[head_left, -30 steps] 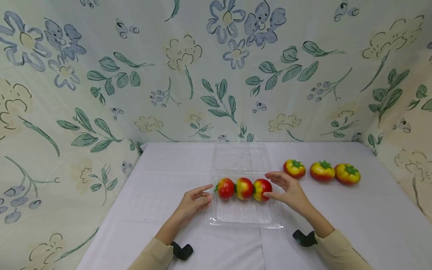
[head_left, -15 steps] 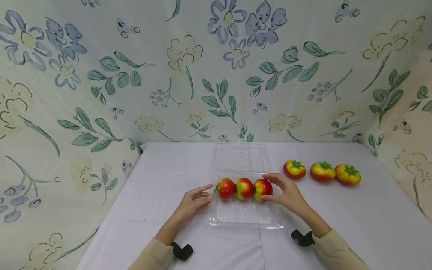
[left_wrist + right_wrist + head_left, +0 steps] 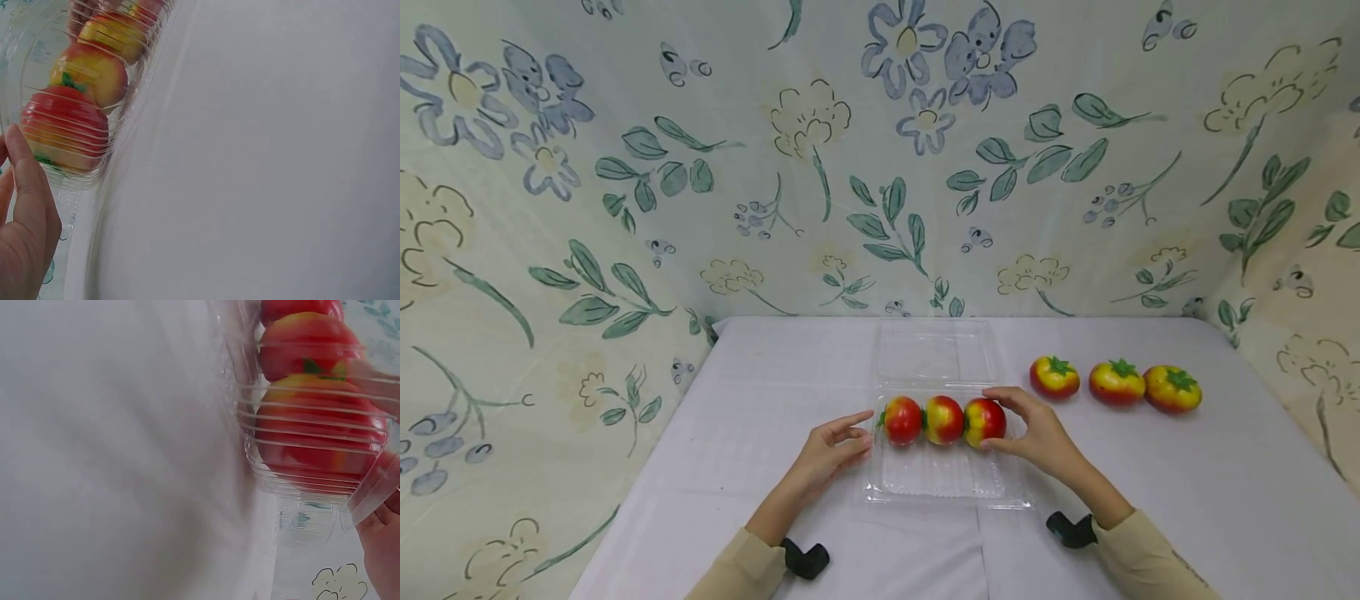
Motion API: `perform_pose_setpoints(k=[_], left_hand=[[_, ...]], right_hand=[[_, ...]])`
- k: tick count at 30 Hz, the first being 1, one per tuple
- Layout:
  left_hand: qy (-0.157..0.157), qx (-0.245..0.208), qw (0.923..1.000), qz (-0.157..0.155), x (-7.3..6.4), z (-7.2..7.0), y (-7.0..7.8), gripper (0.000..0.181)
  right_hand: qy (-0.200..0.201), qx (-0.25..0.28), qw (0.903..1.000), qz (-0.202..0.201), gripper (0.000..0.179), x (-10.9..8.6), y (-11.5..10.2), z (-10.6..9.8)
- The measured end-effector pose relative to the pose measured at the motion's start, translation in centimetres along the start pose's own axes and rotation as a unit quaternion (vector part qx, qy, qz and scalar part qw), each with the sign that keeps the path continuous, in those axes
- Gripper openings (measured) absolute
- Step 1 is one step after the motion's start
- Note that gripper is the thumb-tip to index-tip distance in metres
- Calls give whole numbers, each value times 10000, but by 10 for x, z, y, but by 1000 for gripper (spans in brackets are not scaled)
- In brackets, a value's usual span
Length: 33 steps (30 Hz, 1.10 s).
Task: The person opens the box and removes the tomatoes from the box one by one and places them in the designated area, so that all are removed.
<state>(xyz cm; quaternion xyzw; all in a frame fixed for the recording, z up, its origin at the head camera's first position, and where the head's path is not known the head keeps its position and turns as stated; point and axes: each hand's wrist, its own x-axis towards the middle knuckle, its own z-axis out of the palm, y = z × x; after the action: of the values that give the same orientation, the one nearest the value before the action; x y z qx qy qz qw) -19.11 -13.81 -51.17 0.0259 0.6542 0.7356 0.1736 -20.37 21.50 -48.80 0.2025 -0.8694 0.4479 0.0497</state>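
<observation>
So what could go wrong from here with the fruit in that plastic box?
The end fruit is round and might roll into the bare front of the box once the right hand lets go. The box looks thin and light, so a bump could shift it, with the left hand only at its edge. The nearest loose fruit sits just beyond the right hand and could get knocked.

White-covered table (image 3: 1150, 475). Directly on it: one clear plastic clamshell box (image 3: 936, 482), open; right, three yellow-and-red fruits (image 3: 1117, 387).
</observation>
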Motion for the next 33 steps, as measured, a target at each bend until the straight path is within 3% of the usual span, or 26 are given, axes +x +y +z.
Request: perform_pose_setpoints(k=[23,33], left_hand=[[-34,35,10000,-11,-1,-1,0,52],[-47,66,10000,-11,-2,-2,-1,51]], right_hand=[[-66,-522,9981,-316,72,0,4,4],[99,-585,9976,-356,70,-4,5,5]])
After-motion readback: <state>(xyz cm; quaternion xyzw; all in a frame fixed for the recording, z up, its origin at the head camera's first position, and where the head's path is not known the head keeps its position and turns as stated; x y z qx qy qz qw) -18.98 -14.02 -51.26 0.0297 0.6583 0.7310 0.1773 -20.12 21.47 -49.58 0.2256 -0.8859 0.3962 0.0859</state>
